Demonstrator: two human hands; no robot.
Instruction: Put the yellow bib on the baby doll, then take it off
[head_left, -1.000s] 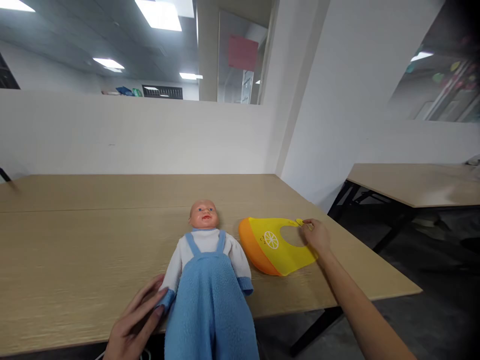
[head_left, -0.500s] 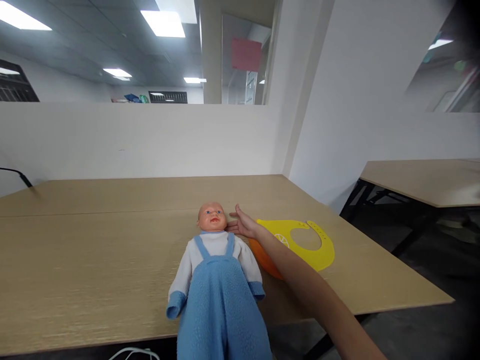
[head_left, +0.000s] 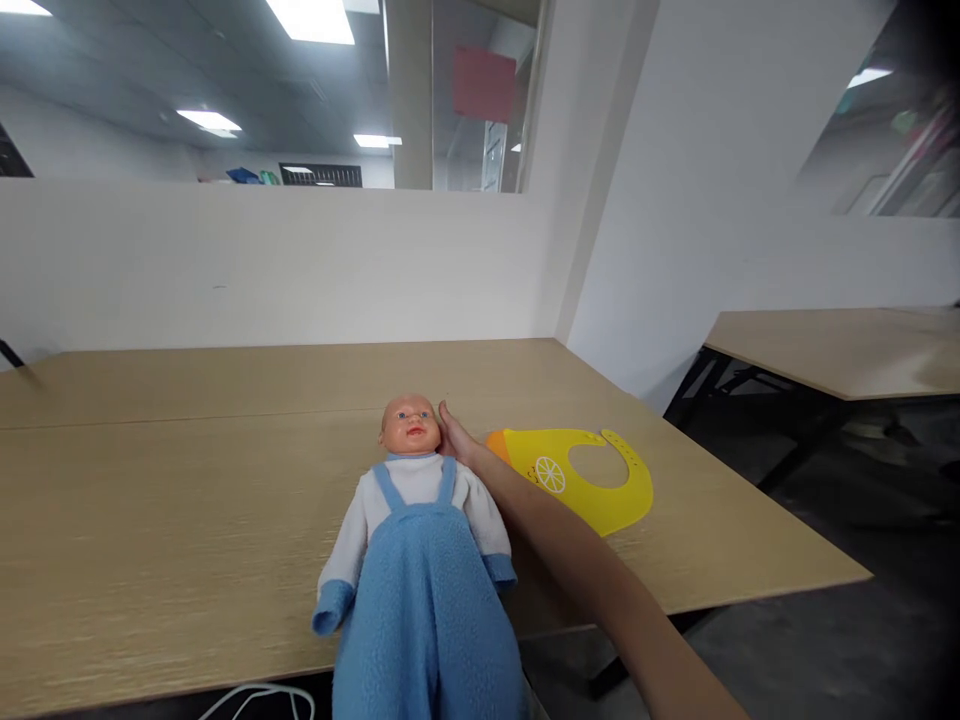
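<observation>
My right hand (head_left: 457,442) lay beside the head of the baby doll (head_left: 426,560) at three o'clock, thumb raised, other fingers hidden; I could not tell whether they gripped. The doll lay face-up on the table (head_left: 187,520), head toward twelve. The yellow citrus-print bib (head_left: 592,508) lay at its three o'clock. My left hand was out of view.

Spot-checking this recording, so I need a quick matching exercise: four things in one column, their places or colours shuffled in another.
Things:
1. doll's overalls
2. bib
3. right hand
4. white cable

Places or colours:
A. close against the side of the doll's head
B. below the near edge of the table
C. yellow, with an orange part
D. light blue

Pairs: 1-D, 2-C, 3-A, 4-B
</observation>
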